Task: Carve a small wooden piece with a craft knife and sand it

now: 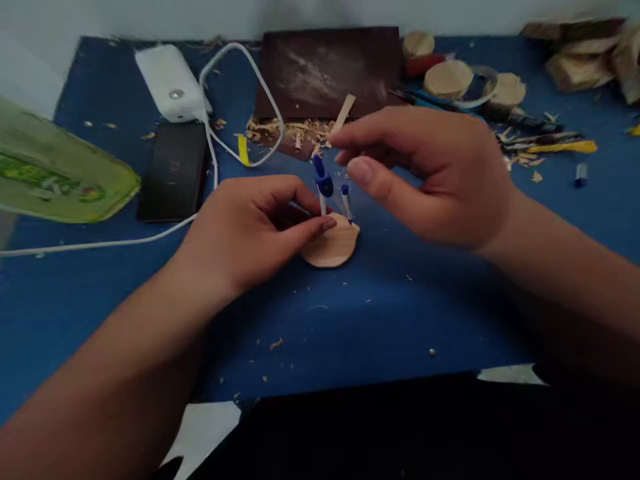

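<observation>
A thin, roundish wooden disc (330,250) lies on the blue table (380,313). A blue and white drawing compass (324,185) stands on it, one leg near my left thumb and the other leg, with a blue-capped marking piece, at the disc's right edge. My left hand (250,233) has its thumb on the disc's upper left and its fingers curled behind, pinching the disc or the compass leg; which one is hard to tell. Above and right of the compass, my right hand (435,173) hovers with thumb and fingers apart, holding nothing.
Behind are a dark brown board (330,67), wood shavings (300,130) and a thin wood strip (343,113). At left: a white power bank (173,83), cable, phone (173,173) and green bottle (65,170). Tools, round wood slices (449,79) and wood chunks (587,60) sit back right.
</observation>
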A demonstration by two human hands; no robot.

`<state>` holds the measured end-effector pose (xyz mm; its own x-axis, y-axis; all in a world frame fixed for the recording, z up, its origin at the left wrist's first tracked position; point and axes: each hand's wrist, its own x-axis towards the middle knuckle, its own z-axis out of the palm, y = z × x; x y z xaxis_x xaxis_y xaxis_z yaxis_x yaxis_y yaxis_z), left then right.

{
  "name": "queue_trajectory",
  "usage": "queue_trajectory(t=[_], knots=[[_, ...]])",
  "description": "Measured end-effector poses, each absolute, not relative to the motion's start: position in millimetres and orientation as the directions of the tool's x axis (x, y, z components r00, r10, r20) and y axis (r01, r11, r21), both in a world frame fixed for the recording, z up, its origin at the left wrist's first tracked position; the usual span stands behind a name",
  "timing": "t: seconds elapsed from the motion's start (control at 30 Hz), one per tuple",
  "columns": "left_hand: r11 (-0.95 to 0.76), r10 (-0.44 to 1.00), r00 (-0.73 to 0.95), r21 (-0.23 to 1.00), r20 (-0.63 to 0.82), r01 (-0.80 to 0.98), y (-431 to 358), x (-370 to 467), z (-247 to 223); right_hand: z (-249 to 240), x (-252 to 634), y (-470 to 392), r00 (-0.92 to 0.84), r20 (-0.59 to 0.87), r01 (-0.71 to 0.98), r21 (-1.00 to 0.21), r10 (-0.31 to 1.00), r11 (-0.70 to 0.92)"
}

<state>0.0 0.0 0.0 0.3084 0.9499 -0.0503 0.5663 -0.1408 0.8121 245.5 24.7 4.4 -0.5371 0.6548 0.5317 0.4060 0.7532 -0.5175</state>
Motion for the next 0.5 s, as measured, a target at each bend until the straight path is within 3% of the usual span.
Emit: queue_trajectory(t=[0.27, 0.5], knots=[[-0.182, 0.935, 0.354, 0.827, -0.021, 0.531, 2, -1, -1, 4, 240, 15, -0.643, 0.295, 0.575, -0.424, 0.707, 0.7], [-0.205, 0.927, 0.374, 0.824, -0.01, 0.529, 3, -3, -3, -1, 248, 6, -0.618, 0.232, 0.59, -0.494, 0.751, 0.638]])
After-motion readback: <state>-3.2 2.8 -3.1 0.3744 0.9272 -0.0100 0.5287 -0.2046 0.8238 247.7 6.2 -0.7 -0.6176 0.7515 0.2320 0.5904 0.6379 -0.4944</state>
